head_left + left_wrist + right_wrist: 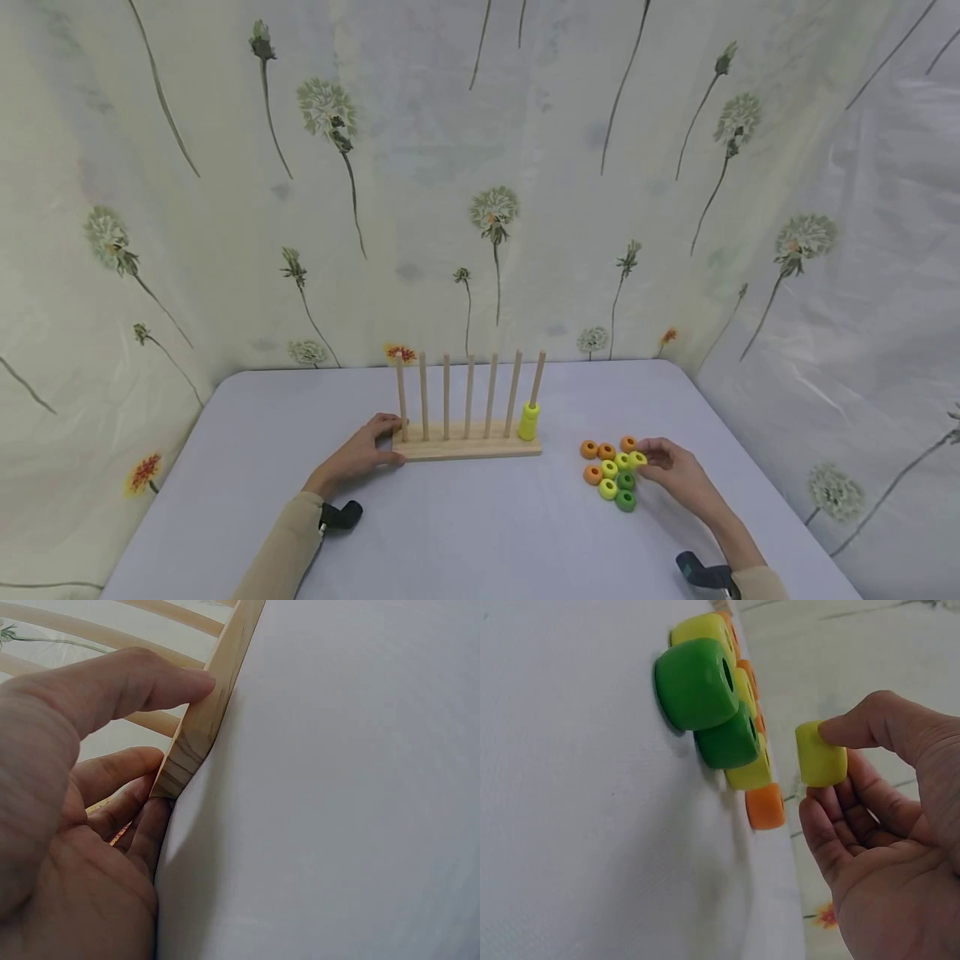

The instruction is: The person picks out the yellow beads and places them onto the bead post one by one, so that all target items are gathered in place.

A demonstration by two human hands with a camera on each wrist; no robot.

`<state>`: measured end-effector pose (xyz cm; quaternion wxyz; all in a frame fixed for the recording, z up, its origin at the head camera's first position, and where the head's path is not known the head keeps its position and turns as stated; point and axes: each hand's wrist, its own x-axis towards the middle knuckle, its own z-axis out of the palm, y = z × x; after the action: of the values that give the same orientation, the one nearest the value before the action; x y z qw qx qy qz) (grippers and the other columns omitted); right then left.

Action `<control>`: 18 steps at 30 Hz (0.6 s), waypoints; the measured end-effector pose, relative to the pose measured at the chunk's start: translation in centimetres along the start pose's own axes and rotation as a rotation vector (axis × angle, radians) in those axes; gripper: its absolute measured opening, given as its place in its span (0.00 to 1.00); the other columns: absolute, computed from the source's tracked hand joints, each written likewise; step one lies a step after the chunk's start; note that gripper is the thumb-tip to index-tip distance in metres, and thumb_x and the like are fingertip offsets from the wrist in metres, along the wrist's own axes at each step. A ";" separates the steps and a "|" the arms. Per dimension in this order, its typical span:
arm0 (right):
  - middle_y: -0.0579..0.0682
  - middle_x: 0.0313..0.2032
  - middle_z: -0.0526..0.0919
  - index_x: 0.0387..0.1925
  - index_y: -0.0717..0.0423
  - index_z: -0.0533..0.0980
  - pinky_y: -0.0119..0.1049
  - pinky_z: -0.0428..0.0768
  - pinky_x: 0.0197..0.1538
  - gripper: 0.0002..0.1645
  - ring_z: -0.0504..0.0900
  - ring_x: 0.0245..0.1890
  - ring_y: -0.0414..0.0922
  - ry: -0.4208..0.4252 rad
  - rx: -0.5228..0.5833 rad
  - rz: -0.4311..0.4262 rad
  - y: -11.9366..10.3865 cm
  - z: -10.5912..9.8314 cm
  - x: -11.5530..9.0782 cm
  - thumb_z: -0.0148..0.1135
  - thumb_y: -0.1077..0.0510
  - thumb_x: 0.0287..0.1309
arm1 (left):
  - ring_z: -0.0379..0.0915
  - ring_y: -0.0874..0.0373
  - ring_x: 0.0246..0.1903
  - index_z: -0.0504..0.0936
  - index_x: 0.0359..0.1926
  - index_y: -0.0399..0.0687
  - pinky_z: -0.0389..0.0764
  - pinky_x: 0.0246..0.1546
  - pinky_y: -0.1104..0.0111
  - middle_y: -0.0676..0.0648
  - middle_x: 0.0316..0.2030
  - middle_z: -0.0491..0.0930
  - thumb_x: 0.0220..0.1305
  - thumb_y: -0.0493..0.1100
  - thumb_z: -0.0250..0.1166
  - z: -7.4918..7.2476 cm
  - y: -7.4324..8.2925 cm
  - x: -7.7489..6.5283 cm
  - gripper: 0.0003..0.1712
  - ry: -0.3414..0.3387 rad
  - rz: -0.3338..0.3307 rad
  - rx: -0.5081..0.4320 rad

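Across from me a pale curtain point(420, 167) printed with dandelions hangs behind and beside the white table point(450, 533). The wooden rack point(472, 451) sits toward the table's far side, its seven pegs point(469, 396) standing up from a long, flat base. The person's left hand point(365, 450) grips the base's left end, thumb along the near edge and fingers round the back. I'd say a light downward hold suits it best; a hard squeeze might lift that end.

The right hand point(678, 475) is at the right of the table, well apart from the rack, pinching a yellow bead point(821, 754) between thumb and fingers, raised off the cloth. The thumb lies on the bead's side, and from above its hole shows clear. That looks a sound grip to me: the walls are rounded, so even pressure from both sides should guard against a slip.

Just beside that hand the loose beads cluster on the table: orange point(588, 450), yellow point(609, 470) and green point(626, 501). Lifting straight up would probably spare the neighbours a knock. A short yellow stack point(528, 422) rings the rightmost peg, down at the base.
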<state>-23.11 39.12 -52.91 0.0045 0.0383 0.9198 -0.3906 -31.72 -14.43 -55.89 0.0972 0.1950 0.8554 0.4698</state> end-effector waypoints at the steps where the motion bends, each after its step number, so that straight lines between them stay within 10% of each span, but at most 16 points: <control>1: 0.60 0.53 0.76 0.56 0.65 0.69 0.38 0.80 0.51 0.27 0.77 0.53 0.54 0.000 0.002 -0.003 -0.1 0.0 0.0 0.65 0.59 0.57 | 0.54 0.42 0.70 0.71 0.65 0.39 0.54 0.68 0.44 0.42 0.66 0.64 0.51 0.45 0.74 0.0 0.0 0.0 0.41 0.000 0.000 -0.002; 18: 0.59 0.50 0.77 0.54 0.62 0.70 0.30 0.80 0.47 0.26 0.78 0.50 0.51 0.032 0.029 -0.158 -3.3 -0.1 1.2 0.66 0.55 0.58 | 0.53 0.42 0.70 0.71 0.64 0.39 0.53 0.69 0.44 0.42 0.66 0.64 0.51 0.46 0.74 0.0 -0.2 0.1 0.41 0.001 0.001 -0.008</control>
<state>-24.59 37.03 -50.54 -0.0413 -0.0282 0.9140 -0.4026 -31.88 -14.43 -56.07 0.0971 0.1950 0.8535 0.4733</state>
